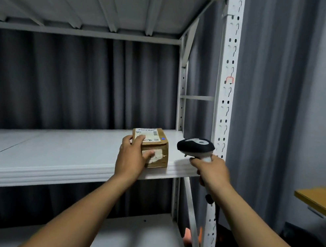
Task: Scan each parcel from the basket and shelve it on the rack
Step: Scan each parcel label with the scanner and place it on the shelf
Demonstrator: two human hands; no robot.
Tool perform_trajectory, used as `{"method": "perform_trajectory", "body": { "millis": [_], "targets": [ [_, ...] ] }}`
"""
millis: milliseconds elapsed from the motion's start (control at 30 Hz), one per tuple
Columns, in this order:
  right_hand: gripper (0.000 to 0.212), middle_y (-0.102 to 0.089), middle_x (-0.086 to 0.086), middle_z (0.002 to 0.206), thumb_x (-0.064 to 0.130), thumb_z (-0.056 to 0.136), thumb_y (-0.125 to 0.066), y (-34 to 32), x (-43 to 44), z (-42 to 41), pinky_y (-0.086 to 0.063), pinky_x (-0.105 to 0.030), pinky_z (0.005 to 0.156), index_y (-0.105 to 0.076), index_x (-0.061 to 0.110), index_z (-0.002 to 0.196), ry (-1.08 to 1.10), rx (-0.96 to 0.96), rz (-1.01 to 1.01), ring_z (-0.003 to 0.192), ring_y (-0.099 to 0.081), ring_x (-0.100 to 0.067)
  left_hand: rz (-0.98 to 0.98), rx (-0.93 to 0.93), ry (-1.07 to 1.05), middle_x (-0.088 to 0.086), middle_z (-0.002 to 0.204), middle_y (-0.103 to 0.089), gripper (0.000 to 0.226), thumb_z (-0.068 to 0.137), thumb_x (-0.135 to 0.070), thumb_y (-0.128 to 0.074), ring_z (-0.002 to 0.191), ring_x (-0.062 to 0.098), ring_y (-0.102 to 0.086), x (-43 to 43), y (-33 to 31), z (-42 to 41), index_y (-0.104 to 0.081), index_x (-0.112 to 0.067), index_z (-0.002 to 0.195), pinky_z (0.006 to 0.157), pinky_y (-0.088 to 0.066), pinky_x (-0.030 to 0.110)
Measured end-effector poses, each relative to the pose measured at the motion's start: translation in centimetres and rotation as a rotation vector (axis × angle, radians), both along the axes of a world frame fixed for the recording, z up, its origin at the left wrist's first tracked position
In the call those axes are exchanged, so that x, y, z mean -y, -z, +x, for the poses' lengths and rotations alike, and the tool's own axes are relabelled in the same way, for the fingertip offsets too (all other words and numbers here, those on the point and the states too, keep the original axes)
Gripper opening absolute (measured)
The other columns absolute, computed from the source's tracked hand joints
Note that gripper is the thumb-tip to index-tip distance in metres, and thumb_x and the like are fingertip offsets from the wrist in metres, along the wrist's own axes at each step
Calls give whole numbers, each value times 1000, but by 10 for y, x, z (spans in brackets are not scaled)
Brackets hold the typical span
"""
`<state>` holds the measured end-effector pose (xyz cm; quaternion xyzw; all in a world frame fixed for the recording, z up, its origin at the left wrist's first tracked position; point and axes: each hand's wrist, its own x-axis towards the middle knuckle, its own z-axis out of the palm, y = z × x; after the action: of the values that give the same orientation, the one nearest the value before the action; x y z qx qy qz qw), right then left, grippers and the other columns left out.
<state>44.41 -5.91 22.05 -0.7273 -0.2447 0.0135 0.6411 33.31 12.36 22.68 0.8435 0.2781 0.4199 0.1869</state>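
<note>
I see my left hand (pixel 131 157) gripping the near left corner of the box (pixel 158 143), fingers (pixel 139 140) over its top, thumb on its front. The box sits on the rack's (pixel 226 90) middle shelf (pixel 58 154), near the right end. My right hand's (pixel 213 170) fingers wrap the scanner (pixel 195 146) handle, just beside the box.

Arms outstretched; left grip (pixel 130 158), right grip (pixel 213 170) curled.

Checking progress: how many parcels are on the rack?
1: a brown parcel on the middle shelf, near its right end, held by the left hand. More may sit out of view.
</note>
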Motion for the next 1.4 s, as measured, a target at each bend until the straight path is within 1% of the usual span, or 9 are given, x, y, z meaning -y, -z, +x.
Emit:
{"method": "perform_trajectory", "body": {
  "millis": [100,200,433,633,833,933,1067,1233,1400],
  "targets": [
    [24,-64,-2,68,39,66,-66,-3,-12,4,-53,-40,64,-64,20,80,-2,0,-21,57,-56,-25,-29,-40,-2,12,140,-41,51,89,-36,-65,120,32,-50,-10,-6,20,-49,-21,134,102,-41,37],
    [20,-67,-2,71,37,71,-67,-7,-21,6,-57,-42,73,-65,20,82,-8,16,-61,64,-62,-26,-53,-95,7,14,136,-44,54,90,-35,-63,119,33,-51,-20,-9,33,-45,-22,139,102,-41,37],
    [20,-70,-4,79,38,73,-68,-3,-22,0,-57,-42,76,-65,22,84,-28,29,-86,76,-66,-30,-35,-154,12,12,140,-40,71,90,-35,-65,126,29,-46,-23,-12,20,-27,-28,150,105,-38,37],
    [22,-67,-3,77,41,73,-68,13,4,-31,-55,-41,73,-62,23,82,-27,52,-147,74,-65,-30,79,-192,-39,11,148,-34,67,92,-31,-61,134,31,-35,5,2,-40,-29,-25,150,108,-33,37],
    [23,-67,-4,79,42,64,-66,64,45,-87,-59,-50,75,-59,23,75,-38,18,-242,82,-68,-33,37,-357,-51,12,147,-37,64,92,-36,-60,134,33,-35,38,68,-112,-33,-21,148,111,-33,42],
    [20,-67,-2,73,38,68,-68,95,68,-110,-59,-47,70,-61,21,77,-65,18,-302,70,-66,-28,-41,-423,-56,14,146,-39,62,93,-37,-58,131,35,-37,59,109,-144,-35,-19,147,109,-35,42],
    [20,-69,0,74,40,73,-70,138,107,-136,-56,-36,67,-63,22,79,-103,71,-463,69,-65,-21,-167,-481,-11,12,145,-40,60,93,-39,-57,131,32,-40,101,169,-177,-37,-21,147,107,-38,39],
    [23,-71,2,85,47,68,-71,195,143,-150,-56,-36,75,-64,29,81,-116,53,-583,83,-66,-22,-248,-575,52,10,143,-46,63,93,-46,-55,129,28,-45,156,229,-197,-35,-22,147,106,-39,35],
    [33,-71,1,87,51,66,-70,247,156,-149,-57,-39,75,-68,28,90,-146,-43,-602,84,-68,-23,-455,-600,64,9,138,-54,70,92,-36,-61,124,25,-53,186,265,-201,-28,-10,147,96,-40,25]
  ]
}}
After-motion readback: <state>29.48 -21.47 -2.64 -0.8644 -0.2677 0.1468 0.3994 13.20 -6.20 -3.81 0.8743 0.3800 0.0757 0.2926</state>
